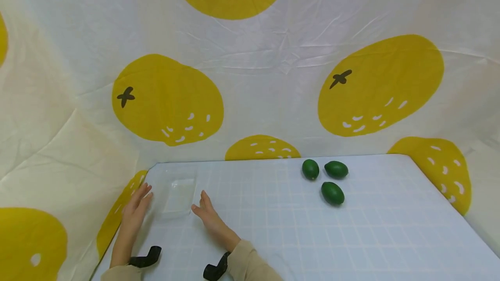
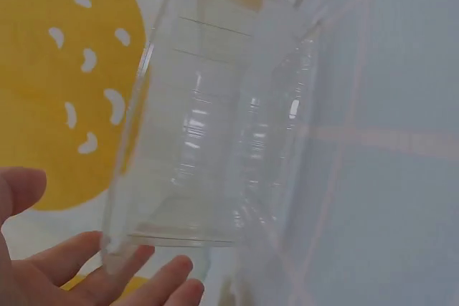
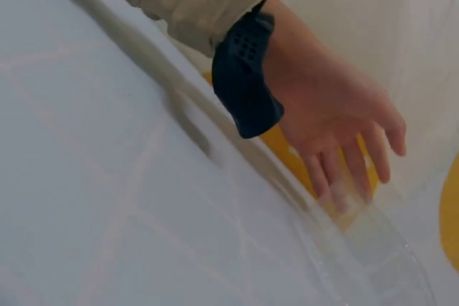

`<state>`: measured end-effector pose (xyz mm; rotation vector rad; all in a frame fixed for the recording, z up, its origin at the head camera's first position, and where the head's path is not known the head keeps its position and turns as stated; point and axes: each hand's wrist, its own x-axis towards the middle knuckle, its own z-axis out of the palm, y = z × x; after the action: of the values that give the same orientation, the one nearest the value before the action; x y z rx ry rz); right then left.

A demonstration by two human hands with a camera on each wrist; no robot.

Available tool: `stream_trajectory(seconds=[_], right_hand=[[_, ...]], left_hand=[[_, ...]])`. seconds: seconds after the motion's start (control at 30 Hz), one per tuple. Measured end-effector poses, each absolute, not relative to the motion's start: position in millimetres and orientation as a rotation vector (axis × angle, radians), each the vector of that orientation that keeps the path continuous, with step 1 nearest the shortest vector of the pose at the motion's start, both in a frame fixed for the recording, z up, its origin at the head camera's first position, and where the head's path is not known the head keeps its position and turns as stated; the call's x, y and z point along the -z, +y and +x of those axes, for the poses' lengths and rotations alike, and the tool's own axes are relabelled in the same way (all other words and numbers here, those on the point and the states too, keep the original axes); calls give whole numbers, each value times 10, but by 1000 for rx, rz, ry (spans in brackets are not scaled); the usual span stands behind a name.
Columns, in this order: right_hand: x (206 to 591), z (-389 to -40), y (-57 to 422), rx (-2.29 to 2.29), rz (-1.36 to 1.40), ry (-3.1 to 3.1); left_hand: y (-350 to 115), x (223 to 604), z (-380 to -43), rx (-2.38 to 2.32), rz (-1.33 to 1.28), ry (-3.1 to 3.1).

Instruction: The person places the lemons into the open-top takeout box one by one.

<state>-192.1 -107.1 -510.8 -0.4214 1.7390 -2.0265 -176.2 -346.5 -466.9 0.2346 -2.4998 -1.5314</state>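
Beige sleeves (image 1: 253,264) lead to left hand (image 1: 134,210) and right hand (image 1: 212,219), fingers loosely extended, flanking a clear container (image 1: 179,195), possibly touching it

Bright head view; dimmer, softer wrist views; clear container (image 2: 204,130) glints

L hand (image 1: 135,208) & R hand (image 1: 212,219) apart, w/ fingers (image 2: 68,256) loosely extended.
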Motion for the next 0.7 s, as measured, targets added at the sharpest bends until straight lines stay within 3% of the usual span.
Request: stream_trajectory(seconds=[0.13,0.27,0.7], right_hand=[[5133,-1885,-1149,2025,-406,1711],[5127,-1873,-1183,1993,-431,1771],[5120,-1842,-1165,1954,-503,1871]], left_hand=[[-3499,4787,-1780,2021,246,-2299],[-3535,4963,-1807,2364,74,-2069],[-3558,5150,-1823,2394,31,-2103]])
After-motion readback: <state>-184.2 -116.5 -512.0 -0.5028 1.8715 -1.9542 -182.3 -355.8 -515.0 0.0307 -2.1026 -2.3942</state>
